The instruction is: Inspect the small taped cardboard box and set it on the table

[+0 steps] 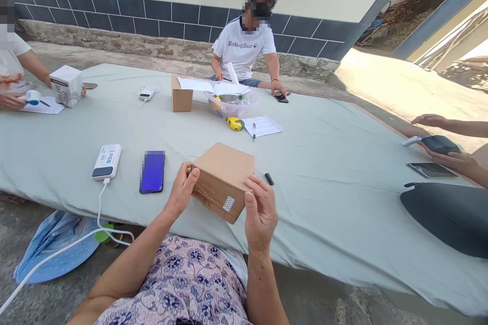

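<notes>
The left hand [180, 188] and right hand [261, 210] hold a cardboard box [223, 164] by opposite sides, near the edge of a cloth-covered counter [324, 203]. A small black object [269, 179] lies just beyond the right hand. To the left are a phone [153, 172] and a power bank [107, 162] with a white cable plugged in. Farther back, a yellow tape measure [234, 123] lies between a plastic bowl [236, 110] and a printed sheet [269, 127]. Across the counter sits a person in a white T-shirt [244, 56]; at left, a co-worker's hand touches a white box [66, 86].
</notes>
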Demonstrator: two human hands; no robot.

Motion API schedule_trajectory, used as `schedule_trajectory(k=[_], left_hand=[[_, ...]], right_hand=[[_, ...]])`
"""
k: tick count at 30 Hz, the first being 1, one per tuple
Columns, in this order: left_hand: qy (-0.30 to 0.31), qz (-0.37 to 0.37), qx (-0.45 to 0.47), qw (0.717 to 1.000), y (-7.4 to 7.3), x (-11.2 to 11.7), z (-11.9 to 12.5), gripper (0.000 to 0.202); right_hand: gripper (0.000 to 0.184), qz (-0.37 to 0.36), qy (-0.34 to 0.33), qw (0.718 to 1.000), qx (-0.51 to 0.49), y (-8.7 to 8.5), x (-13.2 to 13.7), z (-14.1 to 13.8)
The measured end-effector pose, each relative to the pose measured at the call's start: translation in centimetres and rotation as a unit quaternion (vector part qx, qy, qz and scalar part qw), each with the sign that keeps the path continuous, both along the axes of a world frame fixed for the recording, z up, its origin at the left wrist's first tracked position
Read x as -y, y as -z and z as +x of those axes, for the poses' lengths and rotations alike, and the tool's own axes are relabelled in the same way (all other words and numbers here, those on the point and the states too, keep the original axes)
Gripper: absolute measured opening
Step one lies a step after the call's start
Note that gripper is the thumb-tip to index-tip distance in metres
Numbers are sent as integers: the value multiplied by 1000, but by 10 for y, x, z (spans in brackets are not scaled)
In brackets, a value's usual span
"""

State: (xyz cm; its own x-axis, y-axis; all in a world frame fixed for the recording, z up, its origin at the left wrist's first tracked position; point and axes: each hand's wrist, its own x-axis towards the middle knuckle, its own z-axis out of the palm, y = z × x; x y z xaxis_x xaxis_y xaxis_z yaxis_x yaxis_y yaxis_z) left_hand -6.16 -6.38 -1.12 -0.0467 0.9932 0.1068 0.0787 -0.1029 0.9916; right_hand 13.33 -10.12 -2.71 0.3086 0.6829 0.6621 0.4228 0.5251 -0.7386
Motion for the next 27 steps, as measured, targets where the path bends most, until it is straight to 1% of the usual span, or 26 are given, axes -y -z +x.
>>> schedule_trajectory(k=[3, 7, 11, 14, 16, 18, 21, 23, 27], left_hand=[[-10, -24, 21, 999, 0, 1, 2, 51], [-32, -49, 103, 993, 5, -3, 5, 36], [-61, -78, 178, 979, 9, -8, 7, 34], [-75, -127, 247, 958, 5, -10, 7, 42], [-78, -155, 286, 942, 0, -11, 7, 49], [-75, -173, 314, 931, -3, -11, 7, 52], [-60, -200, 356, 911, -5, -11, 8, 49], [-43, -232, 384, 893, -5, -11, 9, 49], [-10, -308, 414, 856, -4, -10, 12, 60]], right_hand=[[21, 5, -6, 999, 42, 1, 2, -5], [25, 6, -7, 996, 84, 0, 1, -9], [35, 17, 0, 993, 113, 2, -2, -10], [42, -5, 6, 992, 125, 7, -5, -9], [42, -22, 2, 992, 124, 11, -6, -9], [39, -24, -3, 993, 119, 11, -7, -9], [33, 0, -10, 993, 114, 9, -6, -10], [32, 21, -17, 993, 115, 7, -5, -10], [32, 53, -22, 990, 132, 5, -6, -12]])
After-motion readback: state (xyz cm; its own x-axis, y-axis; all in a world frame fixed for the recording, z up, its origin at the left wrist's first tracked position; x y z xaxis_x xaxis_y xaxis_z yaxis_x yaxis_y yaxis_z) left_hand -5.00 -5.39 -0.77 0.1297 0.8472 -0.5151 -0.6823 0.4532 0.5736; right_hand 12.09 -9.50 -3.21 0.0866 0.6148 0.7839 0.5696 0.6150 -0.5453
